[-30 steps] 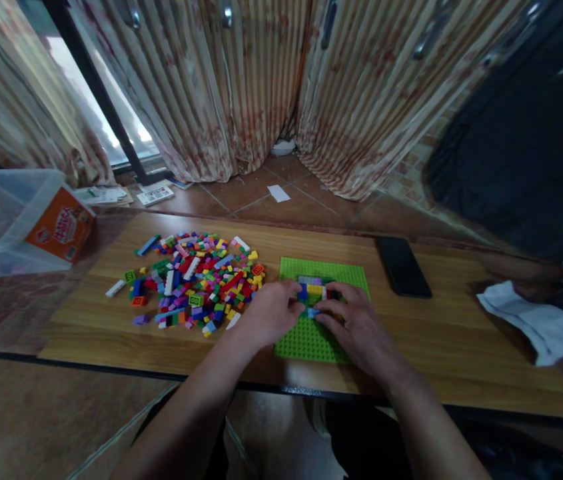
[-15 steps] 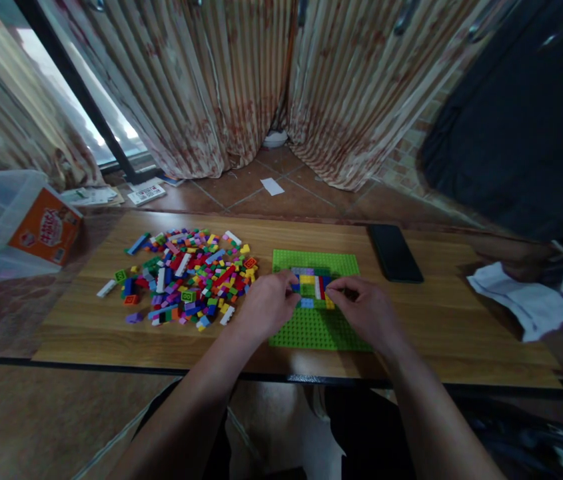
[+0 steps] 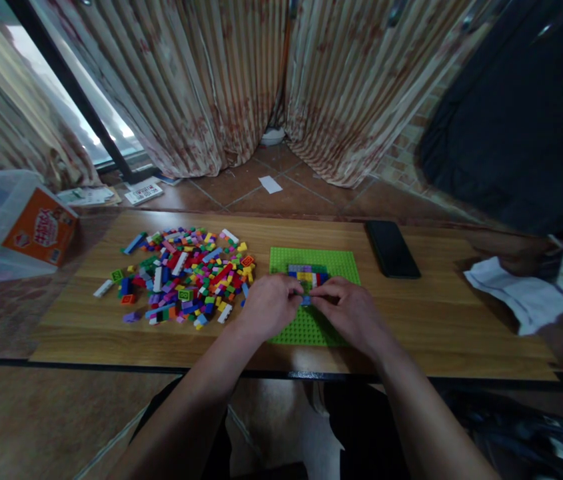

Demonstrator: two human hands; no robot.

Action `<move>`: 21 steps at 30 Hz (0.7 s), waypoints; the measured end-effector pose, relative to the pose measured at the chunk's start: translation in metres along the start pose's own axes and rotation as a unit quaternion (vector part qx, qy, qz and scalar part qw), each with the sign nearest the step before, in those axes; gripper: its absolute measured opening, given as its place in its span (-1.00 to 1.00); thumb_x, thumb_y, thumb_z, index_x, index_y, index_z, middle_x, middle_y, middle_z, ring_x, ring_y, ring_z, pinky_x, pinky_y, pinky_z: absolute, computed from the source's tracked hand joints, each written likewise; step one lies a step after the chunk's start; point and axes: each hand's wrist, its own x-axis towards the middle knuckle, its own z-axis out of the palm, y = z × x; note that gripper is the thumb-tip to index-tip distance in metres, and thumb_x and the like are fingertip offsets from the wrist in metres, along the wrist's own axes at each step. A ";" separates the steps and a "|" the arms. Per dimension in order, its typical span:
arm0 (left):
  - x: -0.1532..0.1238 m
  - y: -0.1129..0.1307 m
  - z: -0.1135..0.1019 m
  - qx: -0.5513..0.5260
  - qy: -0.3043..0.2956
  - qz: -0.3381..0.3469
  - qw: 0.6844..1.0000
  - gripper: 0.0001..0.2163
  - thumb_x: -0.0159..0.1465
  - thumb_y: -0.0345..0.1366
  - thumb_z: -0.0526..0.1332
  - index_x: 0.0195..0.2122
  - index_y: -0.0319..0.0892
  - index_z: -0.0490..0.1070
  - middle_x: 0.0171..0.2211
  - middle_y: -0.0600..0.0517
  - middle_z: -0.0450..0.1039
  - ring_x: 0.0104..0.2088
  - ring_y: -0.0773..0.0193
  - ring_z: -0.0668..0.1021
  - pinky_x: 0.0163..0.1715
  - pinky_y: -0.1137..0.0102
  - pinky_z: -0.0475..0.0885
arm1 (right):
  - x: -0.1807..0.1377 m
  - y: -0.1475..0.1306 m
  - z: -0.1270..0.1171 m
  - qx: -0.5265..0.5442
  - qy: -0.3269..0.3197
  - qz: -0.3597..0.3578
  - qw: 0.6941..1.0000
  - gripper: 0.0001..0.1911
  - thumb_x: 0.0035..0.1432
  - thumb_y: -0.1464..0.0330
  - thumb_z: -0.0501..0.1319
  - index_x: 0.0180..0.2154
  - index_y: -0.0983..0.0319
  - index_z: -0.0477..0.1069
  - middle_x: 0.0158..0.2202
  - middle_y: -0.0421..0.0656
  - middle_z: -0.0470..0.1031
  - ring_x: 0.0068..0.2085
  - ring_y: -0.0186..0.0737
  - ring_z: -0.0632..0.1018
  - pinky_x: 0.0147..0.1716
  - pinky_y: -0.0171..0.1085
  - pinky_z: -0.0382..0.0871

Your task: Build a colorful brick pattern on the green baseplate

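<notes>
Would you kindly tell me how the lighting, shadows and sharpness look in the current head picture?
Head view: brightest at the window, the room otherwise rather dim; head view: pale sheen on the wooden table along its far left edge; head view: a shadow on the green baseplate beside the right hand; head view: the joined bricks look soft, fine detail hard to read.

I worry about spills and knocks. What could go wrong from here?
The left hand and right hand crowd the brick build on the green baseplate, so a bump might loosen a brick. The loose brick pile lies near the left hand, which could scatter pieces. The phone lies near the far edge of the table and might fall if knocked.
</notes>
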 end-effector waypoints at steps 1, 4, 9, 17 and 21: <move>0.000 0.000 0.000 0.000 -0.002 0.001 1.000 -0.83 0.20 -0.39 0.19 -0.30 -0.09 0.59 -0.34 0.06 0.58 -0.34 0.26 0.57 -0.27 0.41 0.42 | 0.000 0.000 0.000 -0.005 -0.001 -0.001 1.000 -0.85 0.13 0.38 0.22 -0.31 0.16 0.58 -0.30 -0.16 0.52 -0.27 -0.23 0.52 -0.19 -0.21 0.33; 0.000 0.000 0.002 -0.008 -0.003 0.007 1.000 -0.80 0.21 -0.41 0.16 -0.30 -0.10 0.59 -0.33 0.06 0.58 -0.35 0.27 0.56 -0.26 0.41 0.42 | 0.001 -0.001 0.000 -0.019 -0.001 -0.005 1.000 -0.85 0.13 0.39 0.22 -0.31 0.15 0.59 -0.31 -0.16 0.52 -0.27 -0.23 0.51 -0.19 -0.21 0.33; -0.001 -0.002 0.007 -0.004 0.007 0.014 1.000 -0.78 0.22 -0.42 0.13 -0.31 -0.11 0.59 -0.34 0.05 0.57 -0.33 0.28 0.56 -0.23 0.41 0.43 | 0.001 -0.003 0.002 -0.033 0.000 -0.016 0.999 -0.84 0.14 0.40 0.21 -0.32 0.16 0.59 -0.33 -0.15 0.51 -0.27 -0.21 0.51 -0.19 -0.20 0.33; -0.001 0.001 0.012 0.091 0.001 0.012 0.996 -0.76 0.28 -0.36 0.06 -0.35 -0.13 0.54 -0.31 -0.03 0.53 -0.26 0.20 0.55 -0.23 0.36 0.45 | 0.002 -0.008 0.005 -0.055 -0.006 -0.049 0.997 -0.79 0.16 0.46 0.16 -0.36 0.18 0.59 -0.31 -0.12 0.49 -0.28 -0.23 0.49 -0.22 -0.23 0.32; 0.000 0.003 0.012 0.108 0.004 0.004 0.994 -0.78 0.26 -0.36 0.07 -0.35 -0.12 0.52 -0.31 -0.03 0.51 -0.26 0.19 0.55 -0.26 0.36 0.44 | 0.004 -0.008 0.007 -0.045 -0.010 -0.043 0.998 -0.79 0.15 0.47 0.17 -0.39 0.19 0.58 -0.31 -0.11 0.49 -0.28 -0.22 0.50 -0.23 -0.23 0.32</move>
